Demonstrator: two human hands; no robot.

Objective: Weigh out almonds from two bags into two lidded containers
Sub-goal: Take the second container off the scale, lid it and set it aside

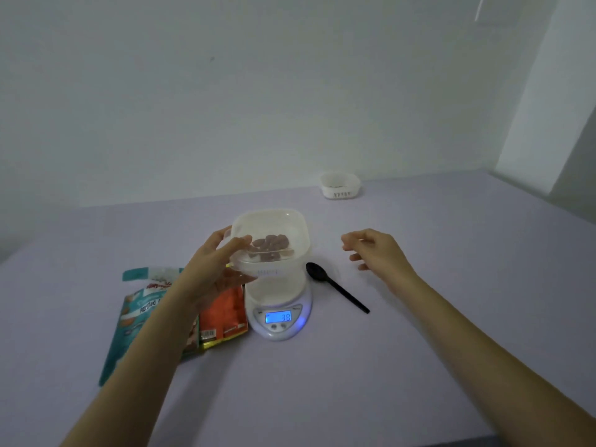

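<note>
Left hand [214,269] grips container [277,221] by side rim, thumb inside, fingers beneath. Container holds few almonds [269,245], sits over scale [277,317]; contact unclear. Right hand [377,250] empty, fingers loosely curled, beyond spoon [335,288]. Likely light, thin, flexible plastic: grip the wall, keep level.

Pale lilac table [451,253] against plain white wall [225,91]; dim, even light
</note>
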